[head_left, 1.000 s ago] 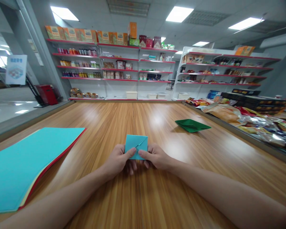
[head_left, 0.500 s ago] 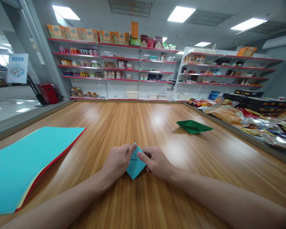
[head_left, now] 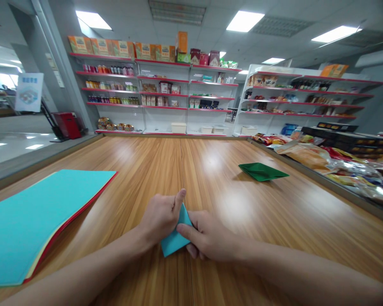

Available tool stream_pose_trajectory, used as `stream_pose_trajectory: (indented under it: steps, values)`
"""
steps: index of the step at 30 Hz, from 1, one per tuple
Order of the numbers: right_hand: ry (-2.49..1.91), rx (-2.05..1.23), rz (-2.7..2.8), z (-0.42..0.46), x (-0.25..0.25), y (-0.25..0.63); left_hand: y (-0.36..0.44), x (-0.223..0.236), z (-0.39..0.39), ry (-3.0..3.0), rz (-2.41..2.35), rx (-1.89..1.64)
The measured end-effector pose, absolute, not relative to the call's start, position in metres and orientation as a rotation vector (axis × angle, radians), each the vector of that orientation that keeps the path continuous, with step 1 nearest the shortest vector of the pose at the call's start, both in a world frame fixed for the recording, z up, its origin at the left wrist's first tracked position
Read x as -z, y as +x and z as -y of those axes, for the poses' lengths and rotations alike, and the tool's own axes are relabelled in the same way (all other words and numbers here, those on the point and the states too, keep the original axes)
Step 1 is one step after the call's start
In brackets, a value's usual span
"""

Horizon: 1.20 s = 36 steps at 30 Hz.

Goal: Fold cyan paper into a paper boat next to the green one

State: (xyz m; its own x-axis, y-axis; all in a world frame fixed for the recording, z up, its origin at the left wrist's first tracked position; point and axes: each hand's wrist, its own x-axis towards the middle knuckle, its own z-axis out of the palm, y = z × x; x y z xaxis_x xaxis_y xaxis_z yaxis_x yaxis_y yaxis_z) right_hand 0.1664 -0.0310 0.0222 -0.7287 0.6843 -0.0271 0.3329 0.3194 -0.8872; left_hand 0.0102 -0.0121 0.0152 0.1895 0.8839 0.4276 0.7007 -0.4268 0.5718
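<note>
A small piece of folded blue paper [head_left: 175,243] is held between my two hands, low over the middle of the table. My left hand [head_left: 162,216] grips its upper left side, thumb pointing up and fingers curled behind it. On the other side, my right hand [head_left: 207,236] pinches the paper, its thumb lying across the front face. One corner of the paper points down and to the left. My fingers hide parts of its edges. Farther off to the right lies a folded green paper [head_left: 263,171], shaped like a shallow boat, touched by neither hand.
A stack of coloured paper sheets [head_left: 54,216], blue on top with cream and red beneath, lies at the left of the wooden table [head_left: 140,165]. Packaged snacks [head_left: 309,157] crowd beyond the table's right edge. Stocked shelves [head_left: 162,93] stand behind.
The blue paper has turned from a level square to corner-down, then tilted further and come lower and nearer. Both hands moved with it, the left thumb now raised. The green paper stays in place.
</note>
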Motion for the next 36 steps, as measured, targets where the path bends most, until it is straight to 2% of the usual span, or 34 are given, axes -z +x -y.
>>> stream_pose_trajectory:
  steps: [5,7,13,21,24,28,36]
  values:
    - [-0.698,-1.368,2.289,0.03,-0.021,0.173,0.011,-0.015,0.014,2.049,-1.286,-1.05]
    - [-0.679,-1.256,2.326,0.029,-0.02,0.173,0.011,-0.013,0.013,2.053,-1.253,-1.085]
    - [-0.992,-0.929,2.417,0.03,-0.023,0.168,0.007,-0.005,0.004,2.102,-1.443,-1.32]
    - [-0.492,-0.634,2.624,0.039,-0.025,0.169,0.013,0.0,0.015,2.036,-1.298,-1.329]
    - [-0.673,-0.544,2.596,0.041,-0.027,0.168,0.009,-0.002,0.014,2.078,-1.32,-1.373]
    - [-0.899,-0.537,2.641,0.046,-0.03,0.164,0.002,-0.003,0.011,2.204,-1.282,-1.355]
    - [-0.408,-0.667,2.646,0.046,-0.012,0.162,0.017,-0.001,0.017,1.881,-1.053,-1.172]
